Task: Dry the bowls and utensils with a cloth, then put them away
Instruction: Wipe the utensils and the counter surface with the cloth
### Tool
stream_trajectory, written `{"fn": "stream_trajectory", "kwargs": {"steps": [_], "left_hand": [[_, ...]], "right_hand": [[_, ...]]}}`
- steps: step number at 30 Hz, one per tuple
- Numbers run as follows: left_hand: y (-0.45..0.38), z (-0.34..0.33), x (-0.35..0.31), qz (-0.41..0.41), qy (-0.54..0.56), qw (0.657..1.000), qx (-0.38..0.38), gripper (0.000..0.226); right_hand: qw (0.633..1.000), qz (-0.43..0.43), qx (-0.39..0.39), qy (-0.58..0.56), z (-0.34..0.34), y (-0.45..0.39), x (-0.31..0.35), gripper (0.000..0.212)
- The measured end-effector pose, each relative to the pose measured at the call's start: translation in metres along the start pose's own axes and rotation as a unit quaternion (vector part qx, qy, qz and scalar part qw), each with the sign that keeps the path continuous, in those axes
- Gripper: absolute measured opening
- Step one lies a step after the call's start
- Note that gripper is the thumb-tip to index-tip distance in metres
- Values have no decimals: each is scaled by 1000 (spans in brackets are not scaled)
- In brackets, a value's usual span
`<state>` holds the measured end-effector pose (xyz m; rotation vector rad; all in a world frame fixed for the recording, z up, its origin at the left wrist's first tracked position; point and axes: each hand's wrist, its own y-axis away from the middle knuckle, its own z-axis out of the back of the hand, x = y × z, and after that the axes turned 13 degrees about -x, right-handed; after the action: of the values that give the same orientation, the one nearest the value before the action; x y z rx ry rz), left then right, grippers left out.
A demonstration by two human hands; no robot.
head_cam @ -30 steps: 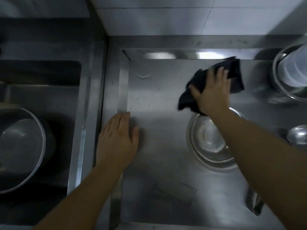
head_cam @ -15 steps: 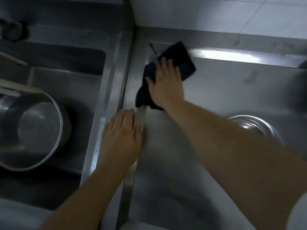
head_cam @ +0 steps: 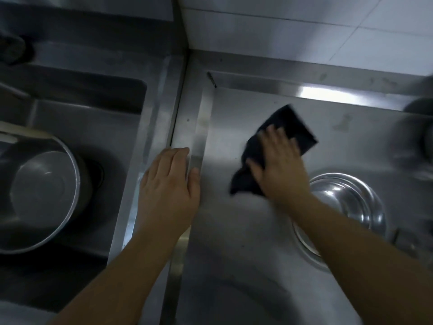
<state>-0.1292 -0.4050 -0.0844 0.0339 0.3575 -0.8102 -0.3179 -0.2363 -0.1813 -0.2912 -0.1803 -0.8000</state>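
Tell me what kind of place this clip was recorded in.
Probably a kitchen washing-up area: a stainless steel counter beside a sunken sink holding a large metal pot, a steel bowl on the counter, and white wall tiles.

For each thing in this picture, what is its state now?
Dark cloth: crumpled, flat on the steel counter, under the right hand.
Right hand: open, pressing the cloth.
Left hand: open, resting on the counter edge.
Steel bowl: upright on the counter, partly hidden by the right arm.
Pot: upright in the sink.
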Motion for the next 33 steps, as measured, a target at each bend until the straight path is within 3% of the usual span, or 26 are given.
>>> {"fn": "stream_trajectory", "kwargs": {"steps": [4, 8, 12, 16, 20, 28, 33], "left_hand": [[8, 6, 10, 21, -8, 1000, 22, 46], [20, 9, 24, 38, -15, 999, 21, 43], [29, 19, 37, 50, -13, 999, 16, 41], [30, 31, 55, 71, -19, 997, 5, 42], [28, 42, 62, 70, -18, 997, -18, 39], [44, 58, 37, 2, 6, 1000, -15, 42], [77, 72, 33, -18, 18, 1000, 3, 39]], "right_hand": [[971, -237, -24, 28, -16, -76, 5, 83], [954, -291, -66, 6, -38, -123, 53, 88], [985, -164, -20, -58, -54, -139, 106, 79], [967, -142, 31, -210, -55, -139, 145, 72], [980, -64, 54, -179, -42, -73, 149, 69], [988, 20, 131, -77, -19, 144, 173, 75], [958, 203, 197, -40, 8, 266, 134, 76]]}}
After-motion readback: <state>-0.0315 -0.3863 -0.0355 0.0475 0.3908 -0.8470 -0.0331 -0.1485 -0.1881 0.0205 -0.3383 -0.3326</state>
